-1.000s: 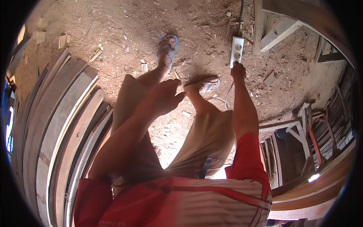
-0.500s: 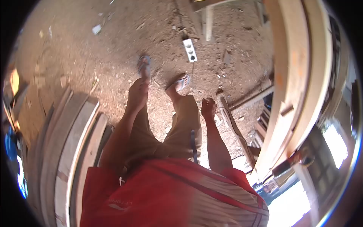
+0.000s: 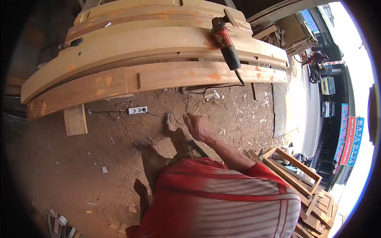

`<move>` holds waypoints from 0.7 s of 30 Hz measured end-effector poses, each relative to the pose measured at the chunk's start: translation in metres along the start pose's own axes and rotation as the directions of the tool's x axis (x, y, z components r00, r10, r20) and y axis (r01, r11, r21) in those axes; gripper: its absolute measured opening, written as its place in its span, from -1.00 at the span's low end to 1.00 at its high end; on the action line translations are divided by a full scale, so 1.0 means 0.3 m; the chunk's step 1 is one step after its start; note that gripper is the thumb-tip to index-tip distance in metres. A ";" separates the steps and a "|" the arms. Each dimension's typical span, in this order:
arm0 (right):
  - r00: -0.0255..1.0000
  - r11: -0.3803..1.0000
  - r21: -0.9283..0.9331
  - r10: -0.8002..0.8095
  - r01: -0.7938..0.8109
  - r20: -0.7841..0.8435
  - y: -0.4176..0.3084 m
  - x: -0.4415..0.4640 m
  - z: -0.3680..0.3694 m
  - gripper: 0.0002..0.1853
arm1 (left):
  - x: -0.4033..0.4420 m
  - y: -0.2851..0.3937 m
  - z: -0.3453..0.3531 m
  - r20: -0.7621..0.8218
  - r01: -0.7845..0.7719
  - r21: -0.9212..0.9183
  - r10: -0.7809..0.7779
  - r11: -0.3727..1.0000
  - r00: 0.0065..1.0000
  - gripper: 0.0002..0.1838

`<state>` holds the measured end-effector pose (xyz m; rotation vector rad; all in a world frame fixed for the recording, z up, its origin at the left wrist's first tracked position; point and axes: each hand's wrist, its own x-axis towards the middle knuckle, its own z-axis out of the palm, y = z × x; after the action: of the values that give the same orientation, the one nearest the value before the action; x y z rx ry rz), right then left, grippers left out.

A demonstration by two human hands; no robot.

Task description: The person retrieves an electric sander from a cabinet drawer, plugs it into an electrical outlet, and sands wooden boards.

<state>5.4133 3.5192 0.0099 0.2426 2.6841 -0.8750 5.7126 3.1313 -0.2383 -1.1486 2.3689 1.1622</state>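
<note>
- Angle grinder [image 3: 225, 45] lies well ahead of the right hand [image 3: 198, 127] and off to its right, propped across the wooden beams [image 3: 131, 43], its disc [image 3: 230, 18] at the far end and its grip pointing back toward the person.
- Right hand is out in front at a low height; its fingers look drawn in, but the tips are hidden, so I cannot tell whether they are pressed together or pinching the cord [image 3: 240, 79].
- Left hand [image 3: 141, 188] hangs well behind and to the left of the right one, in shadow; I cannot tell whether it is spread or closed.
- Cord drops from the grinder's grip, loops over the floor [image 3: 107, 158] just ahead of the right hand, and passes close by it.
- Power strip [image 3: 137, 110] sits on the floor ahead and left of the right hand, with a dark plug seated in the socket nearest that hand.
- Step in hand, as I judge it: between strip and tool, power seemingly connected, neither hand on the grinder.
- From here, gripping the grinder would call for a reach forward and right, feet clear of the loop, enough slack, and a check of the switch before lifting.
</note>
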 end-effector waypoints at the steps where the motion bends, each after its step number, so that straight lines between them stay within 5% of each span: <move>1: 0.997 1.000 0.017 0.005 -0.003 -0.083 -0.058 0.011 -0.097 -0.63 | 0.006 0.096 -0.031 -0.008 -0.009 -0.029 0.009 1.000 1.000 -0.43; 2: 0.979 0.998 0.058 -0.008 0.020 -0.204 -0.074 0.044 -0.177 -0.69 | 0.029 0.183 -0.049 -0.018 -0.025 -0.058 0.024 0.998 1.000 -0.43; 4: 0.777 0.950 0.103 -0.175 0.294 -0.605 -0.087 0.140 -0.342 -0.86 | 0.101 0.285 -0.051 -0.027 -0.034 -0.101 0.032 0.994 0.999 -0.45; 6: 0.561 0.937 -0.108 -0.288 0.331 -0.776 -0.048 0.269 -0.505 -0.78 | 0.196 0.328 -0.030 -0.013 -0.084 -0.182 0.082 0.980 0.997 -0.55; 8: 0.481 0.936 -0.246 -0.341 0.251 -0.807 0.041 0.409 -0.609 -0.64 | 0.195 0.523 -0.029 0.064 -0.073 -0.203 0.087 0.977 0.994 -0.60; 10: 0.496 0.951 -0.302 -0.291 0.060 -0.818 0.119 0.549 -0.672 -0.45 | 0.135 0.716 -0.016 0.141 -0.020 -0.262 0.059 0.965 0.988 -0.67; 12: 0.803 0.994 -0.074 0.018 -0.077 -0.595 0.144 0.637 -0.723 -0.32 | 0.121 0.770 0.036 0.100 -0.117 -0.259 0.147 0.959 0.984 -0.68; 14: 0.868 0.996 -0.011 0.076 -0.093 -0.491 0.205 0.736 -0.689 -0.19 | 0.110 0.778 0.081 0.139 -0.103 -0.248 0.140 0.963 0.980 -0.67; 17: 0.871 0.997 0.046 0.071 -0.056 -0.485 0.200 0.778 -0.673 -0.21 | 0.094 0.801 0.159 0.209 -0.080 -0.261 0.137 0.962 0.968 -0.68; 21: 0.890 0.994 0.101 0.083 -0.042 -0.449 0.221 0.719 -0.699 -0.24 | 0.162 0.862 0.273 0.133 -0.318 -0.149 0.338 0.936 0.932 -0.66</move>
<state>5.1781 3.7114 0.0613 0.6222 3.0391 -1.0249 5.4783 3.2619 -0.1750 -0.6749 2.4553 1.4676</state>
